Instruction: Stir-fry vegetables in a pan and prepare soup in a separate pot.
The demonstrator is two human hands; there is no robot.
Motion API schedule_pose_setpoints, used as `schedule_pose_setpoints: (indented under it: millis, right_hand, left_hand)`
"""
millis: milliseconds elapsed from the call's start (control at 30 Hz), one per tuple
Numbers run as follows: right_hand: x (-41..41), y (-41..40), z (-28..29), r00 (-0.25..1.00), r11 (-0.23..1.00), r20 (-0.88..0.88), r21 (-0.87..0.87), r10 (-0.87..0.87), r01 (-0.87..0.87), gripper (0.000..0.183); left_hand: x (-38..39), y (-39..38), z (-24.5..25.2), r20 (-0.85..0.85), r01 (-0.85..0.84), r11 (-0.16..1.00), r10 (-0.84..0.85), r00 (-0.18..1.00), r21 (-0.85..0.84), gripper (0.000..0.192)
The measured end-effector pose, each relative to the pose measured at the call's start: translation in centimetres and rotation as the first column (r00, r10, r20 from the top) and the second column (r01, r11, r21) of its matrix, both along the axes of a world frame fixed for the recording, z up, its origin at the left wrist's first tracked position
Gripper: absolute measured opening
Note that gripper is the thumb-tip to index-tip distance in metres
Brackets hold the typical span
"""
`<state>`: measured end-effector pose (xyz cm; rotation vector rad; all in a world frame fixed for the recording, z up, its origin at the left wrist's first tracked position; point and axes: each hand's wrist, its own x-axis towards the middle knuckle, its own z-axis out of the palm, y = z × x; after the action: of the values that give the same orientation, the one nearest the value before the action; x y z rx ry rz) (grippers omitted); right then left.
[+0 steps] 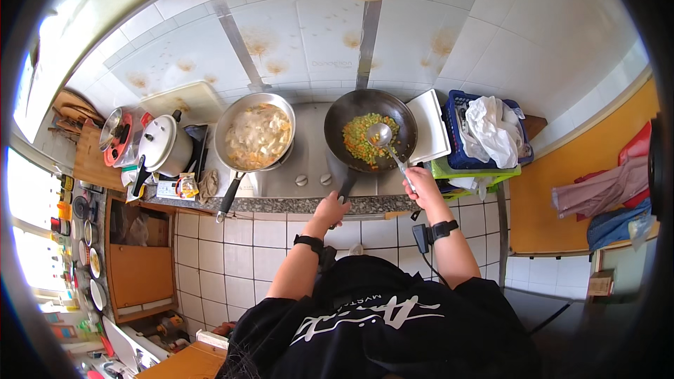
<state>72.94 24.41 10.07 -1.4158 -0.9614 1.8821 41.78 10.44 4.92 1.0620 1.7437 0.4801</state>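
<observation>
My left hand [331, 209] grips the handle of a dark wok [337, 131] on the right side of the steel gas stove [310, 142]. Diced green and orange vegetables [360, 142] lie in the wok. With my right hand [423, 189] I hold a metal ladle [380, 136] by its handle; its bowl rests among the vegetables. Left of the wok stands a steel pan [220, 131] of simmering soup with pale chunks [258, 134]. Its black handle points toward me, with no hand on it.
A pressure cooker [167, 142] and a grey cloth [208, 185] sit left of the pan. Right of the wok are a white tray [433, 129] and a blue basket [454, 131] holding plastic bags [495, 129]. The granite counter edge [379, 203] runs before me.
</observation>
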Motion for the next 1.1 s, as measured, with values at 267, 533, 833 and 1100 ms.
schedule_pose_setpoints:
  millis: [267, 533, 833, 1100]
  right_hand:
    - [0.9, -0.1, 0.0, 1.000, 1.000, 0.013, -0.017, -0.003, 0.003, 0.021]
    - [-2.5, 4.7, -0.1, 0.994, 0.996, -0.051, -0.009, -0.093, 0.093, 0.023]
    - [-7.5, 6.0, -1.3, 0.995, 0.999, -0.097, -0.041, -0.028, 0.024, 0.023]
    - [-4.3, 1.9, 0.3, 0.994, 0.993, -0.081, -0.089, 0.068, -0.075, 0.022]
  left_hand:
    - [-0.1, -0.2, -0.4, -0.003, -0.028, 1.000, 0.028, 1.000, -0.009, 0.059]
    - [-0.1, -0.3, -0.3, -0.013, -0.020, 1.000, 0.020, 1.000, 0.014, 0.060]
    - [0.2, 0.1, 0.7, -0.011, -0.012, 1.000, 0.012, 1.000, -0.014, 0.057]
    - [0.1, -0.3, 0.5, -0.014, -0.023, 0.999, 0.023, 1.000, 0.048, 0.057]
